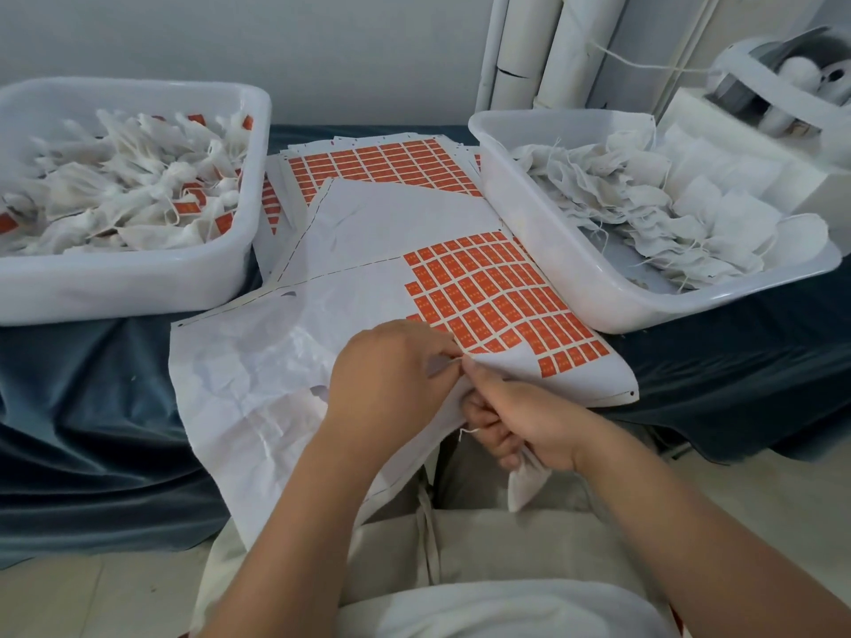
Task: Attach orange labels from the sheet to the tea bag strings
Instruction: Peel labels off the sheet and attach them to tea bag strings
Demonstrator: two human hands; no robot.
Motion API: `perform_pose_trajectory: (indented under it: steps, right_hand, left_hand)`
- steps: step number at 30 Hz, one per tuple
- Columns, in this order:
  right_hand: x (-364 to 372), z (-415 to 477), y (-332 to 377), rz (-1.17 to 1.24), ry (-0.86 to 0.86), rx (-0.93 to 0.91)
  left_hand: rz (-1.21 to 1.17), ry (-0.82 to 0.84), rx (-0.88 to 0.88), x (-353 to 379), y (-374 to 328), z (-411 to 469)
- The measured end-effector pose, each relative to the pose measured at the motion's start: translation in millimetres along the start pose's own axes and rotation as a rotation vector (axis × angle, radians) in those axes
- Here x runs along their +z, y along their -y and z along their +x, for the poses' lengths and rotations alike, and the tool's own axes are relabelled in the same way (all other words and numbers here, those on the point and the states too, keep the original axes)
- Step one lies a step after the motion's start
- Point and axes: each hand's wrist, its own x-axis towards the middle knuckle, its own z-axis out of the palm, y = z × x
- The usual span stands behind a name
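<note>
**As Fingertips Are Meeting Over the Sheet**

While the left hand is pinching something small at centre frame, likely a label on the string, the right hand is gripping the tea bag. Keeping the string taut is probably helping the label fold squarely.

labels: orange grid | sheet: white | tubs: white | cloth: dark blue

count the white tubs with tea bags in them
2. The left tub holds labelled tea bags; the right tub holds unlabelled tea bags. More could be hidden past the picture's right edge.
</note>
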Motion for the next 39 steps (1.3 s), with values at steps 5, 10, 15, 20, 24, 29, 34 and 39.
perform_pose_trajectory:
  steps: [5,10,15,20,24,29,34,39]
  right_hand:
    - [15.2,9.5,-9.4,0.05,-0.131,-0.112]
    - [21.8,14.1,-17.4,-0.022,-0.187,-0.226]
    - [13.8,13.6,-19.2,-0.027,-0.143,-0.248]
    - [8.8,16.4,-22.9,-0.088,-0.162,-0.264]
    - [7.1,19.0,-25.6,-0.135,-0.177,-0.266]
    - [6.3,11.7,-21.0,-0.332,-0.031,-0.195]
    - [15.2,-25.6,6.7,-0.554,0.173,-0.2]
    - [20.7,-55.2,32.8,-0.028,0.186,-0.479]
  left_hand:
    - [-0.167,0.012,-0.159,5.8,0.1,-2.6]
    - [-0.375,0.057,-0.322,3.1,-0.1,-2.6]
    - [-0.524,0.13,-0.351,-3.2,4.5,-0.9]
    - [-0.426,0.088,-0.396,1.4,-2.8,-1.5]
    - [-0.49,-0.017,-0.466,5.2,-6.0,1.2]
    - [-0.58,-0.279,-0.501,4.7,-8.4,4.8]
    - [-0.908,-0.426,-0.651,-13.9,0.7,7.4]
    - [-1.084,-0.436,-0.565,-30.8,-14.8,4.7]
